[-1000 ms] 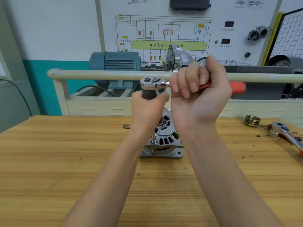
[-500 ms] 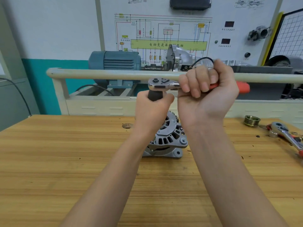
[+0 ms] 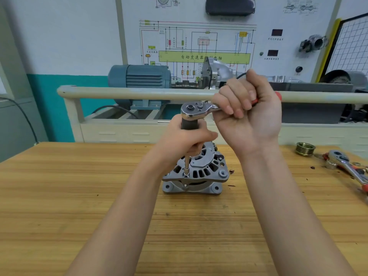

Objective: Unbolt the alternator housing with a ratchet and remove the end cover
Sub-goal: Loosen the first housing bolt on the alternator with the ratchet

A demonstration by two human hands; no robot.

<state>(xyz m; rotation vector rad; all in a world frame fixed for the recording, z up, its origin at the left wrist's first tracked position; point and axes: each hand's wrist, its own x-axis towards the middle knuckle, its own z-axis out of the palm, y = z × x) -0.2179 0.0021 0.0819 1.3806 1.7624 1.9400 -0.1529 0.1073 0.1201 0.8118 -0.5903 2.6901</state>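
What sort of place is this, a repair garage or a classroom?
Most likely an automotive training workshop. A wall board with a wiring diagram stands behind a blue electric motor on a demonstration rig, and an alternator sits on a wooden workbench beside a spare ratchet.

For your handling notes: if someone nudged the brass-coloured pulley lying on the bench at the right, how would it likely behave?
The pulley looks like solid grooved metal, so probably heavy for its size and rigid. It sits flat on one face on the wooden bench, so a nudge would likely slide it, not roll it. Tipped onto its round rim, it could roll away.
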